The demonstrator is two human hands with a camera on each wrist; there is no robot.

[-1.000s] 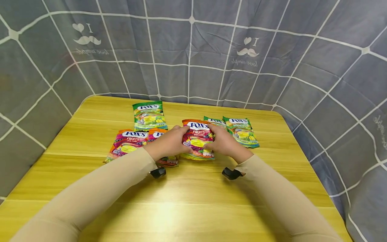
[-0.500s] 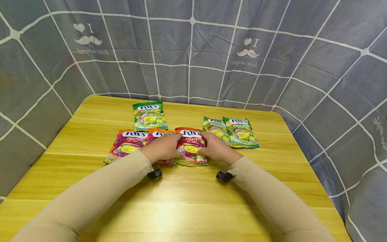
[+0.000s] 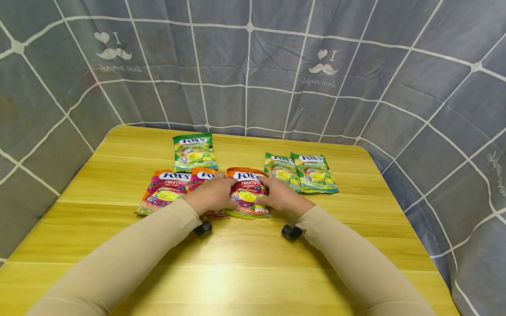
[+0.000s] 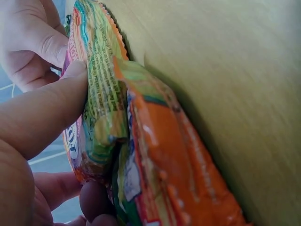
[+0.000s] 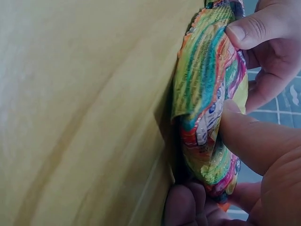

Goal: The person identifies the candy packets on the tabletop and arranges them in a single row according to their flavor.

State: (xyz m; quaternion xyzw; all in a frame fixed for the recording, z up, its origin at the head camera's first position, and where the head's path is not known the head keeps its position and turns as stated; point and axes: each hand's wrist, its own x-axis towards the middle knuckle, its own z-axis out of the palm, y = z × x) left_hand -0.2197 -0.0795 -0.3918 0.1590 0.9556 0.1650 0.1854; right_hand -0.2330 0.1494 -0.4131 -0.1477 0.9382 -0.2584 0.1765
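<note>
A red and purple bag of fruit candy [image 3: 248, 195] with an orange top lies face up at the middle of the table, between my two hands. My left hand [image 3: 213, 192] grips its left side, thumb on the front and fingers around the edge. On the opposite side my right hand [image 3: 283, 196] holds it the same way, as the right wrist view shows with the thumb [image 5: 256, 141] on the printed front. A second fruit candy bag [image 3: 200, 174] is partly hidden under my left hand; its orange end [image 4: 169, 150] lies against the held bag in the left wrist view.
Another fruit candy bag [image 3: 170, 186] lies farther left. One green candy bag [image 3: 193, 151] sits behind the left ones. Two more, a green bag [image 3: 282, 170] and its neighbour [image 3: 314, 173], lie side by side at right. A grey checked curtain [image 3: 276, 66] surrounds the wooden table [image 3: 237, 272].
Both hands have brought the fruit candy bag left and toward me, down beside the other fruit bags, uncovering the green bag at right. Over the last half second it has hardly moved.
</note>
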